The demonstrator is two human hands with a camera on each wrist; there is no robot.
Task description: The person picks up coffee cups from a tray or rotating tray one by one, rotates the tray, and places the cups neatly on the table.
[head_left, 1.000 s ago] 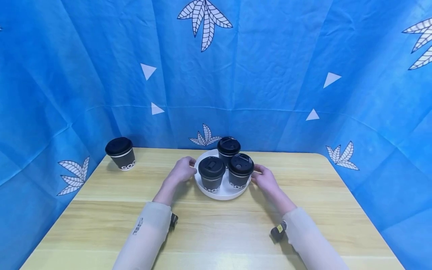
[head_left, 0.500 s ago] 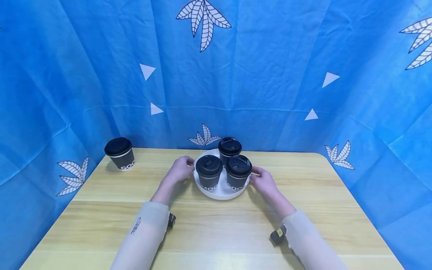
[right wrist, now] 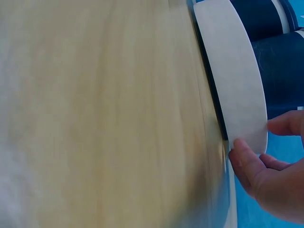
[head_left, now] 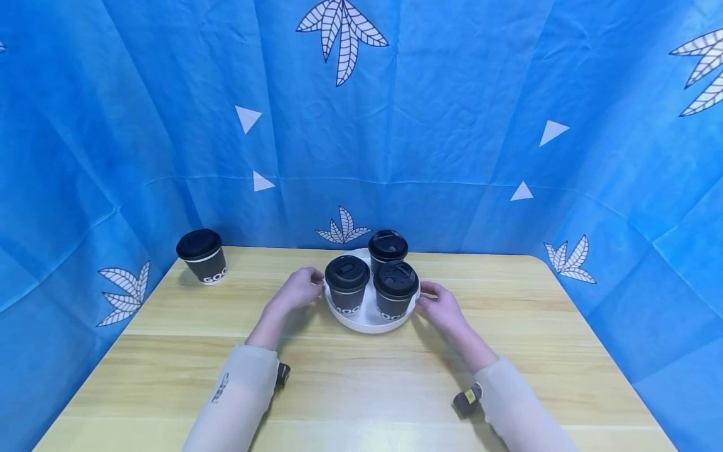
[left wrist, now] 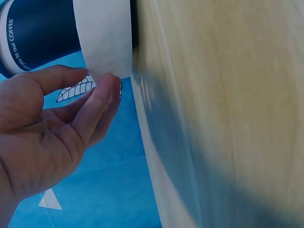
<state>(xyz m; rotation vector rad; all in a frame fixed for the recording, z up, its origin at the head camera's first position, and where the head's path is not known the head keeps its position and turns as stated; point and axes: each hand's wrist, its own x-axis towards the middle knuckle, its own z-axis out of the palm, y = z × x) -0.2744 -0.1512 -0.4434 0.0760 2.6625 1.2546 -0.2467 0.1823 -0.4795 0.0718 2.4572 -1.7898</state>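
A round white tray (head_left: pixel 366 328) stands near the back of the table and bears three grey paper coffee cups with black lids: one at left (head_left: pixel 347 282), one at front right (head_left: pixel 396 289) and one behind (head_left: pixel 387 248). My left hand (head_left: pixel 299 289) pinches the left side of the tray's rim, thumb at the upper edge and fingers at the lower edge in the left wrist view. On the opposite side, my right hand (head_left: pixel 442 307) pinches the rim (right wrist: pixel 235 76) likewise. A dark strip shows under the tray in the right wrist view.
Another lidded coffee cup (head_left: pixel 203 256) stands at the table's back left corner. The wooden table (head_left: pixel 361 389) borders blue leaf-patterned cloth (head_left: pixel 440 125) at the back and sides. A small black wrist camera (head_left: pixel 466 400) sits at the right sleeve.
The cups have swung clockwise with the tray: the left one back and leftward, the front right one leftward, the rear one rightward. Both hands stay at the rim, the left shifting slightly.
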